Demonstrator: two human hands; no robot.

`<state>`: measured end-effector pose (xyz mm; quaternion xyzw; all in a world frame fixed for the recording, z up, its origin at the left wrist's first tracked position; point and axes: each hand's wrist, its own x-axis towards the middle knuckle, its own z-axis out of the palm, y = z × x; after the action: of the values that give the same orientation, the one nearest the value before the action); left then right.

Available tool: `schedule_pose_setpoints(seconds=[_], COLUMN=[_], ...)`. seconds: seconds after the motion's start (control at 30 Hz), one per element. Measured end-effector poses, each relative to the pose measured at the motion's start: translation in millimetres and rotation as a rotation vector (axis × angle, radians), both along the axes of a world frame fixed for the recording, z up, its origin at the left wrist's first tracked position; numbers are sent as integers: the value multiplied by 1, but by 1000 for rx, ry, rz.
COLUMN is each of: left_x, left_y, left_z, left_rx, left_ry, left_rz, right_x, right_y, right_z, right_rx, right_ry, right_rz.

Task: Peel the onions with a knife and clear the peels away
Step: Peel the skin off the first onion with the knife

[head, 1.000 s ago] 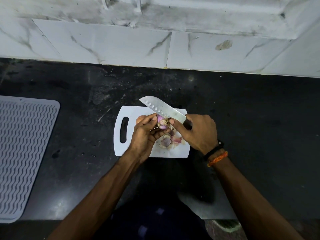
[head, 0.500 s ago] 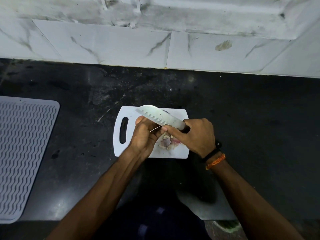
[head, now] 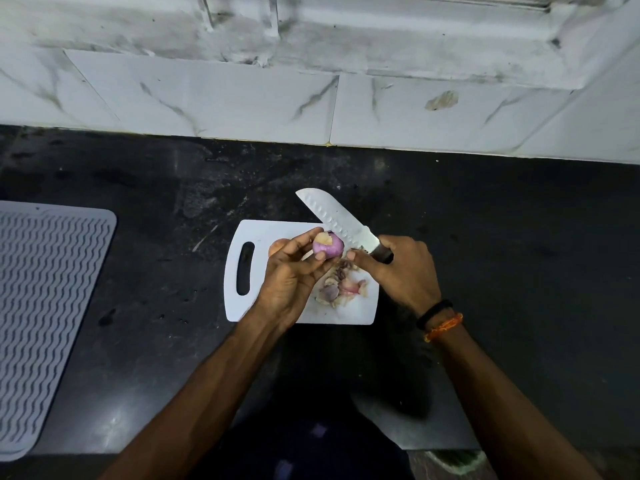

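My left hand [head: 291,271] pinches a small purple onion [head: 327,244] between thumb and fingertips, raised just above the board [head: 242,237], with a pale patch of skin turned upward where I can see it. My right hand [head: 398,268] is clenched round the handle of the knife [head: 341,221], thumb reaching toward the onion; the blade runs up and away past the board's far edge, its base lying against the onion's right side. I judge this grip lets the thumb trap loosened skin against the blade while the left hand turns the bulb. Most of the onion looks bare and glossy, so I take this one to be nearly peeled, the pale patch being what remains.

Beneath both hands, on the near right part of the board, lies a heap of peels [head: 341,287]; working over the board keeps scraps gathered for clearing. Behind my left hand, toward the board's handle slot, an orange-brown rounded thing [head: 277,247] peeps out, perhaps an unpeeled onion; too much is hidden to say.

The board rests on a dark worktop [head: 485,237]. Well to the board's left sits a grey ribbed mat [head: 45,306]; beyond the board rises a white marbled wall [head: 242,102]. Clearing of peels is not yet begun.
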<state>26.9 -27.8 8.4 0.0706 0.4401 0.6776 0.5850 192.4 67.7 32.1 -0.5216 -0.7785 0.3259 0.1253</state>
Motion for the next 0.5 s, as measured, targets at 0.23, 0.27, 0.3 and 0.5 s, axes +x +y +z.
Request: schedule_pose_setpoints(seconds=[0.23,0.27,0.3,0.5], left_x=[-1,0,1,1], left_y=[-2,-2,-3,-1], left_z=[-3,-3,-3,-7], left_rx=[-3,5,6,-14], left_ry=[100,112,127,147], left_rz=[8,5,6,60], right_x=[-6,-7,-7,-8], right_y=[-5,-6,-7,-13], right_z=[7,7,6,3], right_rx=[32,48,66,144], right_ry=[-4,-3,-4,-7], right_rz=[-36,-29,-20,56])
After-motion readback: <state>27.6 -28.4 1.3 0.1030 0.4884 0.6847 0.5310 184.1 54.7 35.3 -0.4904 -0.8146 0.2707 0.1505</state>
